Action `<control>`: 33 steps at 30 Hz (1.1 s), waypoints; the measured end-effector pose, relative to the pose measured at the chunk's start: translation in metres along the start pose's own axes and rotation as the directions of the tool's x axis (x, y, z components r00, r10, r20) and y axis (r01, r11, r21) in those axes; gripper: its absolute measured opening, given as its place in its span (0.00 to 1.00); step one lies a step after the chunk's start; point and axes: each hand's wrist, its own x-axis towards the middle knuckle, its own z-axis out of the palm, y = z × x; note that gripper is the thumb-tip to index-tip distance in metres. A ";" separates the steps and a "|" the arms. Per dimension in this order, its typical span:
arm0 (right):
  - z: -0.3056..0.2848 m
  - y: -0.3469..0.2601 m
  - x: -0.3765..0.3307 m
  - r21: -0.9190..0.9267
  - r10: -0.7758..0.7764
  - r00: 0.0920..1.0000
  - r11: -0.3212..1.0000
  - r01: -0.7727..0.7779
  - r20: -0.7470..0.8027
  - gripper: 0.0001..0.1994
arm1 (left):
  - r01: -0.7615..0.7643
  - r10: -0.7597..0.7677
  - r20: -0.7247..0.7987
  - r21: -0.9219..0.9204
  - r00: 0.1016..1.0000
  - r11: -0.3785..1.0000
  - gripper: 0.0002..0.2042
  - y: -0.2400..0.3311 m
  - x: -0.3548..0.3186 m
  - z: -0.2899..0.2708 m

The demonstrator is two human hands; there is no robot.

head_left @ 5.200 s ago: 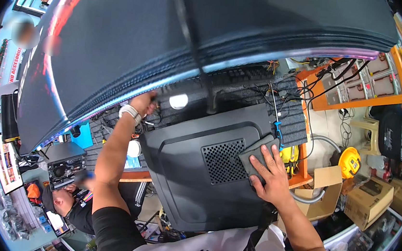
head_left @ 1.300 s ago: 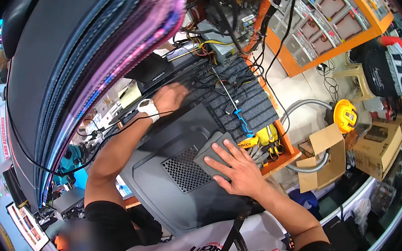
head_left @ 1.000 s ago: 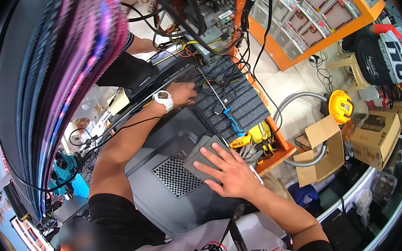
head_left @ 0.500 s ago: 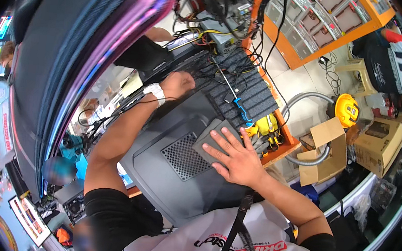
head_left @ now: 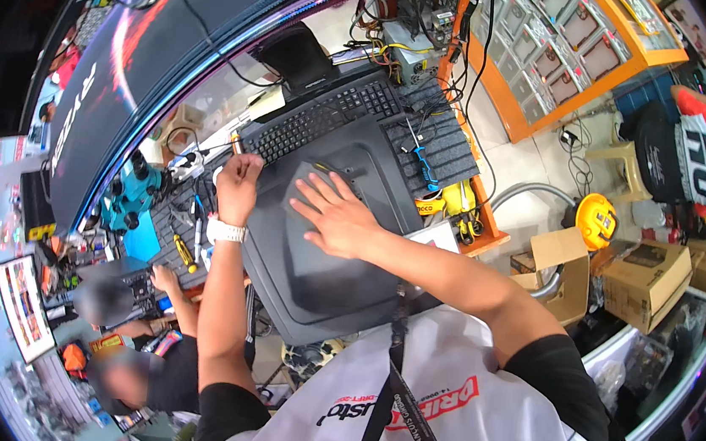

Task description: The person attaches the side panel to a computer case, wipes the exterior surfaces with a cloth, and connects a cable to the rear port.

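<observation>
A large dark grey plastic panel (head_left: pixel 343 283) with a raised middle lies in front of me on the bench. My right hand (head_left: pixel 340 219) presses flat on it with fingers spread, over a grey cloth (head_left: pixel 301 188) that shows past the fingertips. At the panel's far left corner is my left hand (head_left: pixel 239 182), its fingers curled in at the edge; the fingertips are partly hidden. A black keyboard (head_left: pixel 320 120) sits just beyond the panel. To the right of the keyboard a blue-handled screwdriver (head_left: pixel 426 172) rests on a ribbed dark mat (head_left: pixel 453 149).
A yellow power tool (head_left: pixel 461 204) lies at the bench's right edge. On the left are a teal microscope (head_left: pixel 131 191) and yellow-handled pliers (head_left: pixel 186 253). A co-worker's hand (head_left: pixel 165 279) is at lower left. Right of the bench stand an open carton (head_left: pixel 564 283) and a yellow vacuum (head_left: pixel 597 221).
My right hand and the cloth have moved left and away across the panel. My left hand has come back to the panel's left corner. The perforated vent seen before no longer shows.
</observation>
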 end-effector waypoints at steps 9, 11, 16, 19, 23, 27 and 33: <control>-0.049 0.009 -0.014 0.601 0.157 0.951 0.799 0.037 -0.266 0.16 | 0.243 -0.479 -0.106 -0.757 0.871 0.607 0.07 0.065 -0.133 0.080; -0.062 0.013 -0.031 0.585 0.148 0.916 0.804 0.108 -0.373 0.13 | 0.279 -0.496 0.018 -0.844 0.868 0.458 0.07 0.092 -0.146 0.109; -0.083 0.043 -0.061 0.669 0.262 0.893 0.742 0.056 -0.365 0.09 | 0.323 -0.559 0.187 -0.934 0.808 0.155 0.08 0.135 -0.151 0.162; -0.089 0.065 -0.072 0.647 0.232 0.872 0.753 0.119 -0.430 0.09 | 0.342 -0.587 0.229 -0.936 0.776 0.087 0.08 0.148 -0.148 0.184; -0.092 0.092 -0.079 0.647 0.228 0.871 0.752 0.127 -0.436 0.08 | 0.351 -0.633 0.126 -0.904 0.764 0.245 0.10 0.163 -0.142 0.208; -0.082 0.128 -0.067 0.634 0.252 0.847 0.763 0.124 -0.469 0.08 | 0.386 -0.576 0.037 -0.777 0.816 0.497 0.10 0.159 -0.133 0.205; -0.042 0.199 -0.015 0.877 0.558 0.811 0.464 -0.129 -0.176 0.10 | 0.362 -0.433 -0.307 -0.262 0.848 0.895 0.10 0.084 -0.109 0.152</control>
